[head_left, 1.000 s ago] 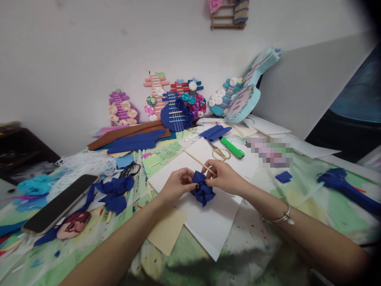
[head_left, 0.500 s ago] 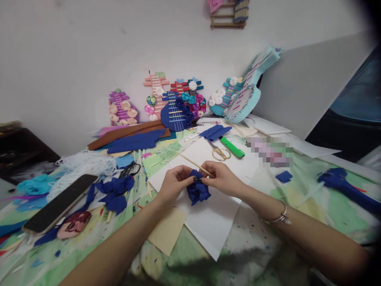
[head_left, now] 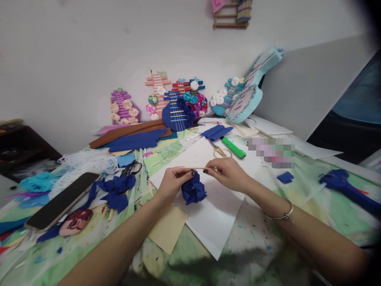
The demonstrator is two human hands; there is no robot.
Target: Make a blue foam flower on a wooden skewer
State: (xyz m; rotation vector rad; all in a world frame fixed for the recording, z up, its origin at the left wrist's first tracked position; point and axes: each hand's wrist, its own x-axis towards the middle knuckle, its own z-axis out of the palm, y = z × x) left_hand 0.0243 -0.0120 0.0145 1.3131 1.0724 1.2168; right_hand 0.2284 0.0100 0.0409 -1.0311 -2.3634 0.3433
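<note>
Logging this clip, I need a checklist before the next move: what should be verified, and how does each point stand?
1. Left hand holding the blue flower: ok, pinched at its top edge.
2. Right hand holding the thin stick: ok, by one end.
3. White sheet behind the flower in view: ok.
4. Scissors clear of the right hand: cannot tell, handles appear right beside it.
5. Green cutter's blade retracted: cannot tell.

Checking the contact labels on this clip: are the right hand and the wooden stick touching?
Touching. The head view shows the wooden stick running in between the thumb and fingers of the right hand, which pinch it near one end.
</note>
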